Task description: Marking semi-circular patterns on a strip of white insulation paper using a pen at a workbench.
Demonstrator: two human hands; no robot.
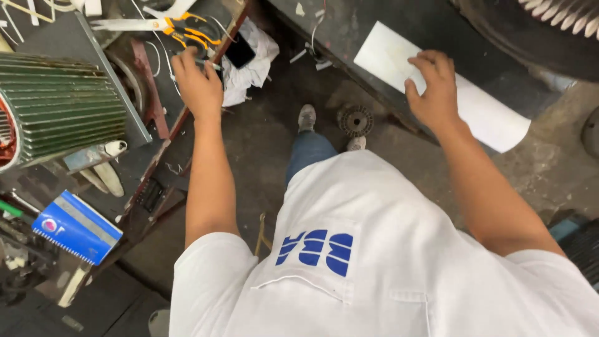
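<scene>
**Left hand at the pen, right hand flat on the white sheet**

From the head camera I look straight down over a white shirt with a blue emblem (315, 248).

Left hand (198, 84): upper left of the frame, over the cluttered dark tabletop (75, 40). Its fingers (182, 62) are curled together around a thin green pen-like tool (209, 63), whose tip pokes out to the right of the knuckles. I cannot tell how firmly it is held.

Just above that hand lie scissors with orange-and-black handles (184, 28), blades pointing left. A dark phone (239, 51) rests on a crumpled white cloth (253, 65), just right of the hand.

Right hand (433, 90): upper right of the frame, palm down on a long white paper sheet (486, 115). Its fingers (427, 65) are spread and lie flat on the paper. The sheet runs diagonally along a dark bench edge (349, 37), its lower right end hanging past it.

At far left sits a green ribbed motor housing (59, 103). Below it, at lower left, lies a blue box (76, 228).

On the concrete floor (262, 137) between the arms I see a grey shoe (306, 117) and, just beside it, a small round rotor core (355, 120).
</scene>
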